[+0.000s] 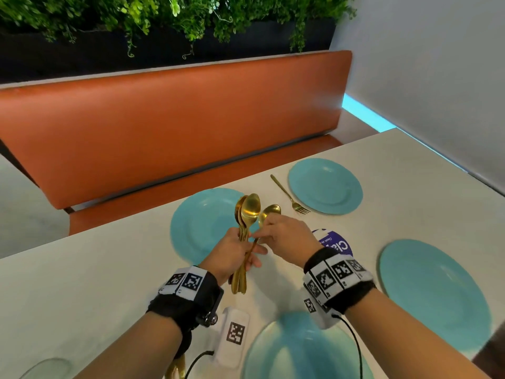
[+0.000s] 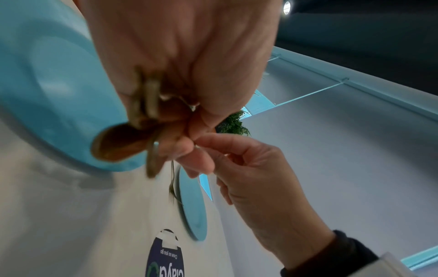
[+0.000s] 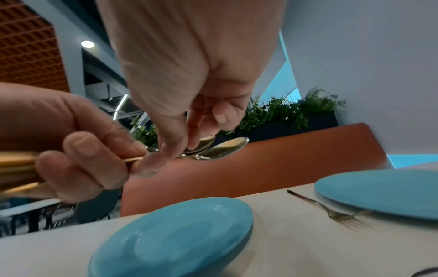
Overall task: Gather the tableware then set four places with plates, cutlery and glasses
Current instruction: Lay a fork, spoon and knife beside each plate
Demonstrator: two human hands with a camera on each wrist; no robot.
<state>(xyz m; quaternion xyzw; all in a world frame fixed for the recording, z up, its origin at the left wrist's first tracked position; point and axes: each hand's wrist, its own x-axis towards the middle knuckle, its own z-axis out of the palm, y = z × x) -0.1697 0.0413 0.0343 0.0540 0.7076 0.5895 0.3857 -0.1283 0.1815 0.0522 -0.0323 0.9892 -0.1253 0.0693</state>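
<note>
My left hand grips a bundle of gold spoons by the handles above the white table. My right hand pinches one gold spoon near its neck, at the edge of the bundle; the right wrist view shows that spoon's bowl beside the fingertips. Several blue plates lie on the table: far left, far right, near right, near middle. A gold fork lies left of the far right plate.
An orange bench runs along the far side of the table, with plants above it. A round purple sticker sits mid-table. A white tagged block lies near my left wrist. A clear glass rim shows bottom left.
</note>
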